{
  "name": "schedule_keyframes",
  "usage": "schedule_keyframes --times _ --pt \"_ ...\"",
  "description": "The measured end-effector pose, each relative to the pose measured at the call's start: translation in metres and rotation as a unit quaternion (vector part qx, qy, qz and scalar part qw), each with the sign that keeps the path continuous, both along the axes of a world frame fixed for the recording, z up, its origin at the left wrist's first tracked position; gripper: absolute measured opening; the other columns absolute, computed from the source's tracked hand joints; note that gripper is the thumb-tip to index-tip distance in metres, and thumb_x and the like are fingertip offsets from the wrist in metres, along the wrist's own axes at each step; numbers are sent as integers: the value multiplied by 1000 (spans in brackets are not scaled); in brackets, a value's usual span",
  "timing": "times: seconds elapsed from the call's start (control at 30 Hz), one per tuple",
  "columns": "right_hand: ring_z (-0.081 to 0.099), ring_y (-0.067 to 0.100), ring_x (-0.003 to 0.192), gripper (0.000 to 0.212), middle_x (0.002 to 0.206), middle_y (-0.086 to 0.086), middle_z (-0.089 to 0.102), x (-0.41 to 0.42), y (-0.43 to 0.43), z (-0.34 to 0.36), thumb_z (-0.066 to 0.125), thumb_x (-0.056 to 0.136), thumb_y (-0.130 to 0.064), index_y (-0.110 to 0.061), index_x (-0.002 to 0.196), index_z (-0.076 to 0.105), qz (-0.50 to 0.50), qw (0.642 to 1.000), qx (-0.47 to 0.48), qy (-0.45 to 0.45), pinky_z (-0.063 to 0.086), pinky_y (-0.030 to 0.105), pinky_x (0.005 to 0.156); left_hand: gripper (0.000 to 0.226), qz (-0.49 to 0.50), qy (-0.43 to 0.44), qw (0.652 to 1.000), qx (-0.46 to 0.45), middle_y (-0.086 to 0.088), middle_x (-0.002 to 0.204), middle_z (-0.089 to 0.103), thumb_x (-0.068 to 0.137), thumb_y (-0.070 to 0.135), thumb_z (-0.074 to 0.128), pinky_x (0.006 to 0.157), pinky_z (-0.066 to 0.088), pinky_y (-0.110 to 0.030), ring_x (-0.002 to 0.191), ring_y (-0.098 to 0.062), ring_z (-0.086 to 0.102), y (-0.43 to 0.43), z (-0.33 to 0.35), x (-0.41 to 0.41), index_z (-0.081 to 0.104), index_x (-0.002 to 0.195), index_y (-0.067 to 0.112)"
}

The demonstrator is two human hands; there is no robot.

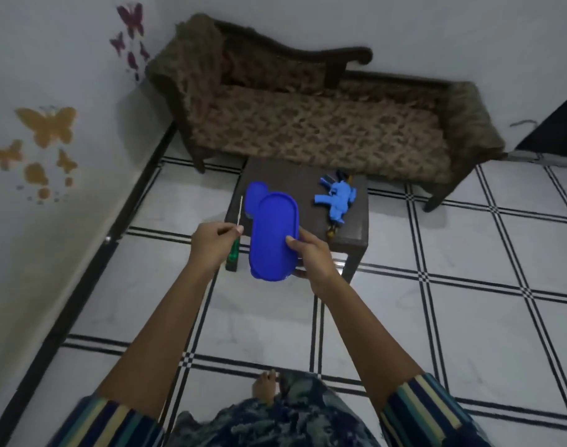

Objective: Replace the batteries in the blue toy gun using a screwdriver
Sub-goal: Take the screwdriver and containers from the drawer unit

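Observed: the person stands over a low dark brown table (356, 233) with both arms out.

The left hand (211, 245) has its fingers curled round a green-handled screwdriver (233, 253), thumb and forefinger pinching near where the metal shaft begins. The shaft points away over the table's left edge. In my judgement the tool is being kept ready, not yet put to work.

The right hand (311, 253) grips a blue oval plastic lid (274, 233) by its near right rim, thumb pressed on top and fingers clamped beneath. Whether a box hangs under it cannot be told. It is held above the table's front left part, likely being carried or opened for supplies.

The blue plastic toy gun (338, 201) lies on the table's right half, untouched and well apart from both hands.

Other items: a round blue plastic piece (254, 196) behind the lid, a small brass-coloured object (332, 233) just in front of the gun, and a patterned brown couch (308, 130) beyond.

Obstruction: the lid occupies the right hand. It would need setting down before the gun can be steadied.
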State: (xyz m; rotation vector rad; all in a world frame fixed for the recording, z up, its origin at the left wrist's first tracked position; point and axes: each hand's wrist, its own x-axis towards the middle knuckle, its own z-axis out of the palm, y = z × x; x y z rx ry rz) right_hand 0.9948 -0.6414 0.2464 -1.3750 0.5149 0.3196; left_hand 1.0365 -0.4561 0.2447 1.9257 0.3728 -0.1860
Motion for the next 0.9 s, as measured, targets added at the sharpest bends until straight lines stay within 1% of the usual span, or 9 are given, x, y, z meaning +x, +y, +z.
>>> schedule_keyframes --times 0.13,0.3,0.4,0.5,0.6,0.67,0.73,0.8,0.9 --pt "62 21 102 38 119 -4 65 68 -30 -23 59 97 -19 -29 134 57 -33 999 2 26 51 31 66 18 -32 11 999 26 -9 87 71 86 23 66 83 54 -39 81 -23 64 -38 -16 76 74 94 9" --pt "65 17 99 40 121 -3 65 168 -74 -77 55 99 -17 -24 138 54 -59 997 -2 46 55 30 65 21 -78 24 990 112 -18 83 70 87 24 65 77 51 -38 82 -31 64 -84 -66 176 70 75 8" --pt "66 21 103 39 124 1 64 234 -97 -126 52 101 -16 -19 140 51 -55 997 -24 55 60 39 77 23 -73 29 987 141 -19 81 69 88 23 63 73 51 -37 79 -32 63 -109 -108 240 68 75 4" --pt "62 27 113 41 131 6 62 296 -113 -185 52 101 -17 -15 142 51 -45 995 -60 65 55 48 93 22 -70 25 982 174 -11 74 66 89 24 61 65 43 -31 76 -28 61 -130 -162 298 70 82 4" --pt "62 27 114 41 130 7 63 346 -122 -256 53 100 -15 -13 141 52 -56 993 -61 87 53 48 96 21 -77 25 975 208 -8 71 62 88 24 62 62 42 -31 76 -30 61 -144 -232 348 69 80 6" --pt "62 25 114 40 129 5 64 365 -125 -292 52 100 -15 -15 140 52 -52 992 -60 98 53 47 97 20 -82 42 969 227 -11 82 67 89 25 62 63 44 -33 80 -29 62 -150 -270 367 71 89 7" --pt "62 23 114 40 128 3 64 380 -128 -327 52 100 -15 -16 141 52 -59 990 -64 111 53 43 97 20 -95 60 960 258 -13 89 68 89 23 61 63 39 -31 81 -28 59 -156 -309 383 71 95 7" --pt "62 22 114 41 129 2 64 386 -130 -352 53 100 -15 -16 141 52 -79 986 -75 126 52 41 98 19 -112 85 951 276 -13 88 66 89 22 61 62 37 -31 83 -31 61 -159 -338 390 70 94 6" --pt "61 23 115 43 129 -1 65 390 -132 -387 57 97 -22 -22 140 53 -100 979 -83 160 51 50 100 18 -164 113 935 295 -11 80 64 89 23 61 58 47 -33 76 -31 63 -162 -378 394 66 85 6"
